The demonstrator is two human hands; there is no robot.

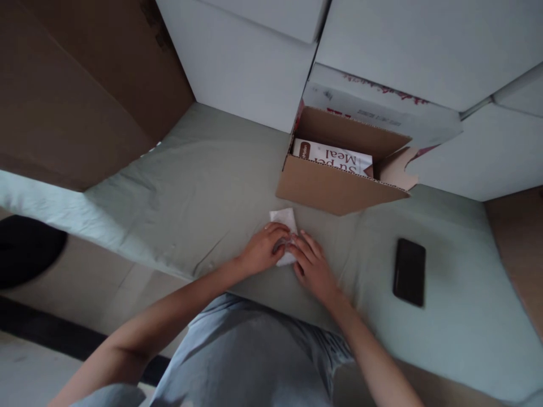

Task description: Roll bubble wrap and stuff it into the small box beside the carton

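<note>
A small white packet (285, 219) lies on the pale green cloth-covered table (203, 186), just in front of an open cardboard box (339, 189). My left hand (265, 249) and my right hand (311, 264) both rest on the packet's near end, fingers curled and pressed onto it, fingertips meeting in the middle. Most of the packet's near half is hidden under my fingers. Inside the box lies a white carton (335, 155) with brown lettering.
A black phone (409, 271) lies face down on the cloth to the right. A large brown carton (76, 85) stands at the left. White boxes (254, 62) are stacked along the back, and a brown surface (520, 249) shows at the far right.
</note>
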